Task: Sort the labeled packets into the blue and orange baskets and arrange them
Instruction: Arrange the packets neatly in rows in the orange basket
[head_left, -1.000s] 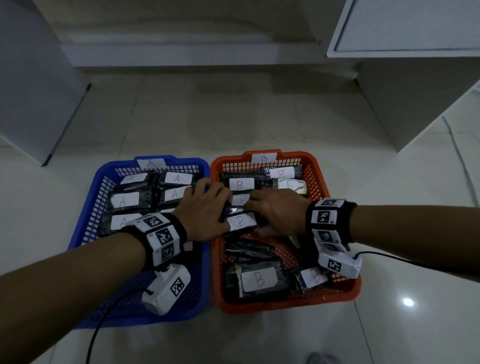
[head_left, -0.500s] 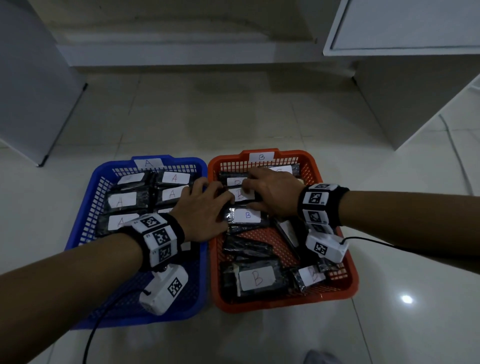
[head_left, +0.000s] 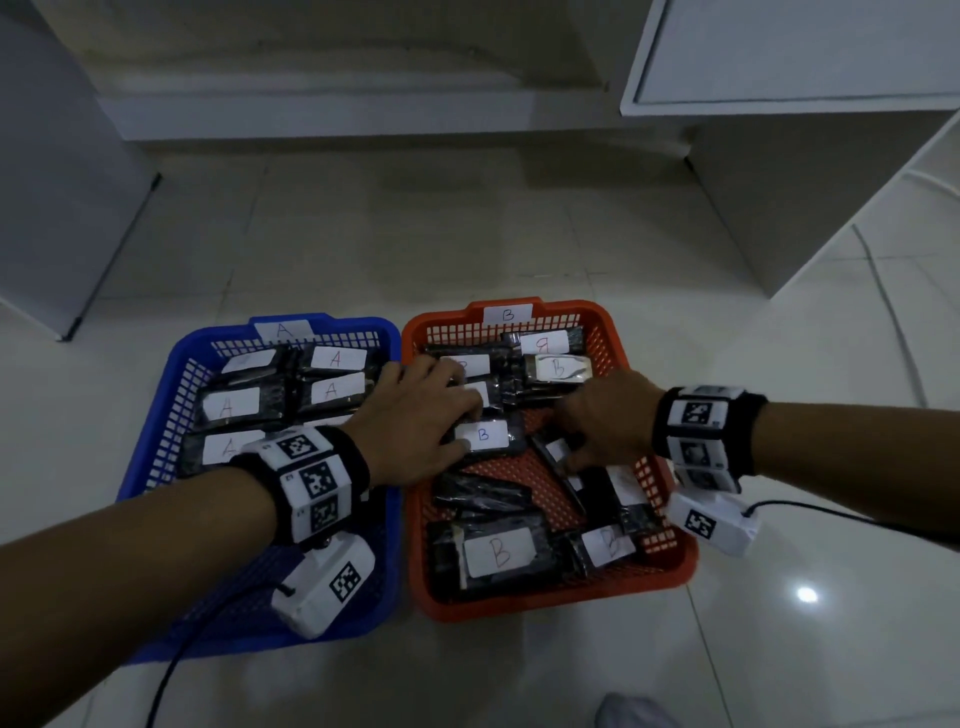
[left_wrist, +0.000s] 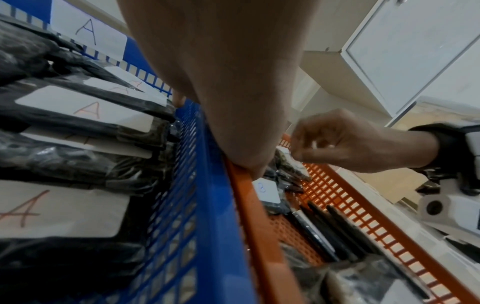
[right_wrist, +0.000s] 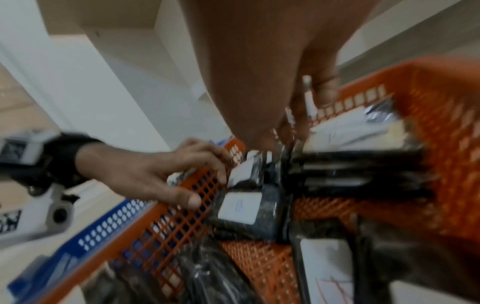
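The blue basket (head_left: 156, 441), tagged A, holds several black packets with A labels (head_left: 231, 405). Beside it, the orange basket (head_left: 670, 566), tagged B, holds B packets, some in rows at the back and some loose. My left hand (head_left: 457, 428) reaches across into the orange basket. Its spread fingers rest on the back packets, and its thumb is beside a flat B packet (head_left: 483, 435). My right hand (head_left: 571, 449) curls down and pinches a thin packet (head_left: 558, 452) standing on edge. The right wrist view shows that packet's edge (right_wrist: 307, 96) between the fingers, but it is blurred.
The baskets sit side by side on a pale tiled floor. A white cabinet (head_left: 805, 156) stands at the back right and a grey panel (head_left: 52, 182) at the left. A large B packet (head_left: 498, 553) lies at the orange basket's near end. Black cables trail from both wrists.
My right hand has come back from the far rows of the orange basket to its middle and now pinches an on-edge packet. My left hand has stayed on the packets.
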